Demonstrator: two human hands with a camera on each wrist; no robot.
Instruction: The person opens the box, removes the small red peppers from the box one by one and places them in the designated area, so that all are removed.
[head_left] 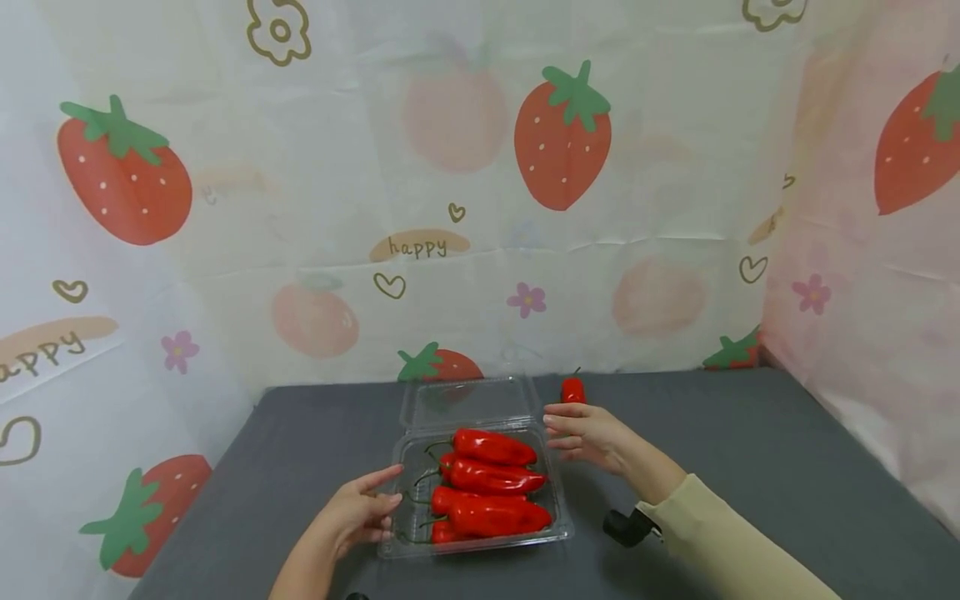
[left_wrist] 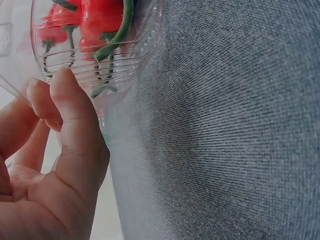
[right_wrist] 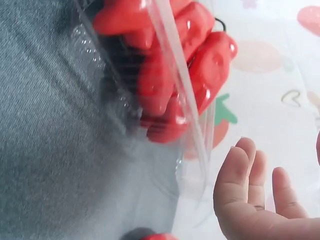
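A clear plastic clamshell box (head_left: 480, 550) sits on the table with its lid (head_left: 468, 404) laid back behind it. Inside lie several long red peppers (head_left: 491, 477), their green stems toward the left. My left hand (head_left: 348, 515) is at the box's left edge, fingers loosely bent; in the left wrist view the thumb (left_wrist: 77, 135) overlaps the ribbed wall, though contact is unclear. To the right of the box, my right hand (head_left: 592, 437) hovers with relaxed fingers (right_wrist: 232, 175) and nothing in them. Behind it stands another red pepper (head_left: 573, 390), partly hidden by the hand.
A dark grey cloth covers the table (head_left: 315, 442). Strawberry-printed curtains (head_left: 450, 167) hang behind it and at both sides. Beside the right wrist shows a black camera piece (head_left: 628, 527).
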